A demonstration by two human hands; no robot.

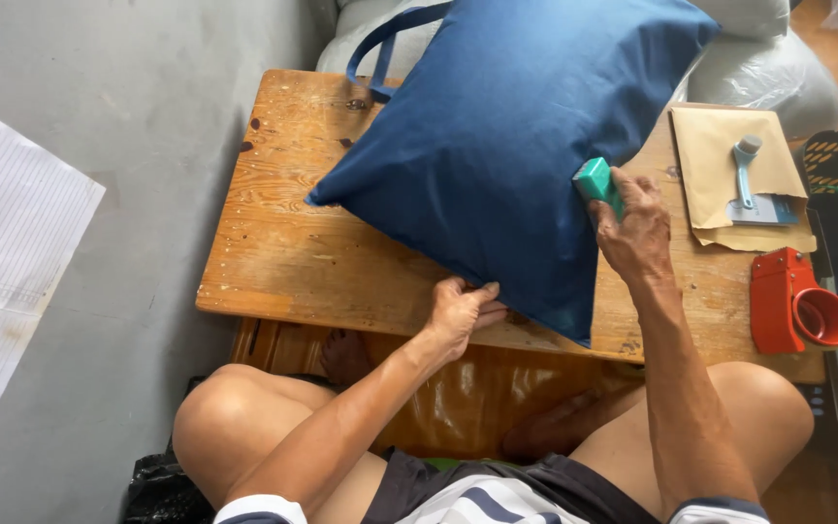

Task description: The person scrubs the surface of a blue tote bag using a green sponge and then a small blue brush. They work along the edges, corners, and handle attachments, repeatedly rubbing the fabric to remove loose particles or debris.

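Note:
A large dark blue cushion (506, 146) lies tilted across a low wooden table (283, 243). My left hand (460, 312) pinches the cushion's lower edge at the table's front rim. My right hand (632, 228) grips a small teal block-shaped tool (596, 182) and presses it against the cushion's right side.
On the table's right side lies a brown paper envelope (720, 160) with a light blue brush (745, 167) and a card on it. A red tape dispenser (795, 303) sits at the right front corner. Pale stuffed sacks (778, 73) stand behind; a white lined sheet (2, 252) lies on the grey floor at left.

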